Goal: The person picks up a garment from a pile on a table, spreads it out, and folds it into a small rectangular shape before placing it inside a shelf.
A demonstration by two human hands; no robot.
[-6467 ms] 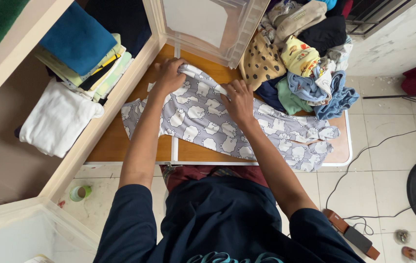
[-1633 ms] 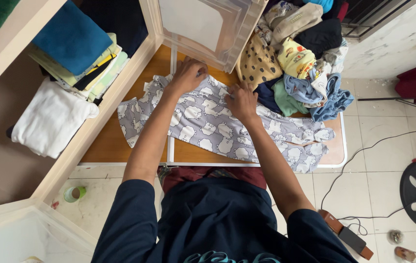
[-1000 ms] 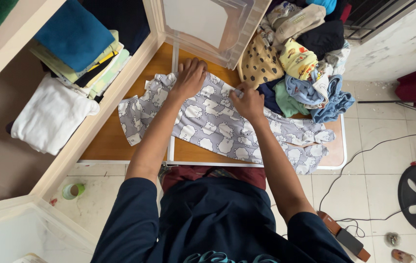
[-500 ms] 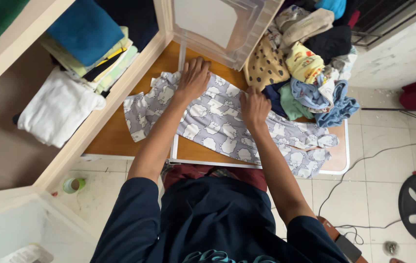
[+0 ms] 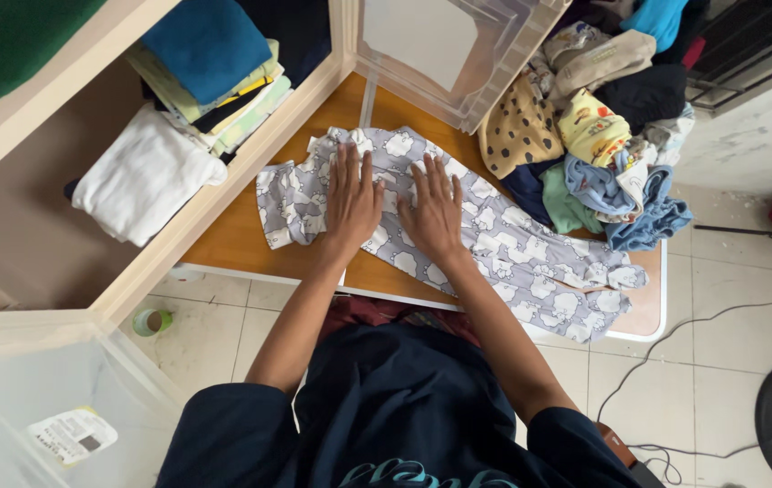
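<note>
Both hands [image 5: 392, 201] now lie spread flat on grey pyjamas [image 5: 494, 237] atop wooden table [image 5: 250, 230].

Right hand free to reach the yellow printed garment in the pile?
Probably yes. The right hand lies flat and open on the grey patterned garment, holding nothing; the yellow printed garment sits exposed on the clothes pile, nothing between.

Both arms reached forward; the left hand [image 5: 353, 199] and right hand [image 5: 434, 208] lay flat, palms down, fingers spread, side by side.
</note>
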